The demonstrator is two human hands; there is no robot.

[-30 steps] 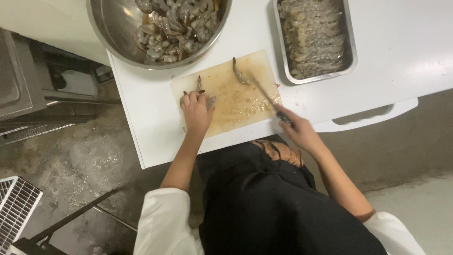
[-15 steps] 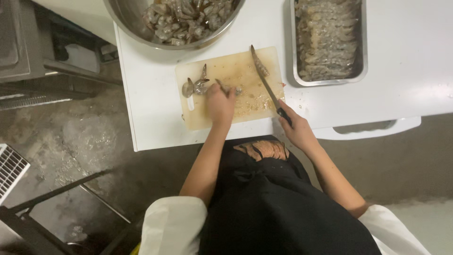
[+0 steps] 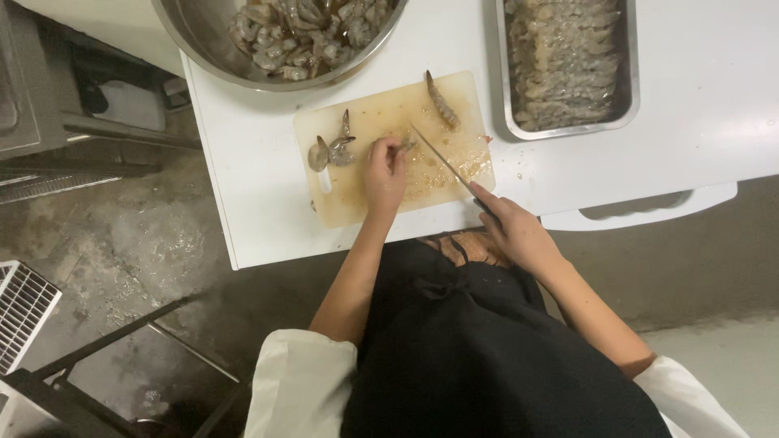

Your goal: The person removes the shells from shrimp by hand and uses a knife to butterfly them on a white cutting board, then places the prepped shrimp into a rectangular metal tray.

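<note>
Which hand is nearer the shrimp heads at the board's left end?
Left. The left hand lies just right of the shrimp heads; the right hand, holding the knife, sits farther away.

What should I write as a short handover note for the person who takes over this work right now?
Left hand: pins a shrimp on the cutting board.
Right hand: grips the knife, tip at that shrimp.
Done: one shrimp lies at the board's far edge, heads sit at its left; the tray holds rows of cleaned shrimp.
Left: the bowl holds many whole shrimp.
</note>
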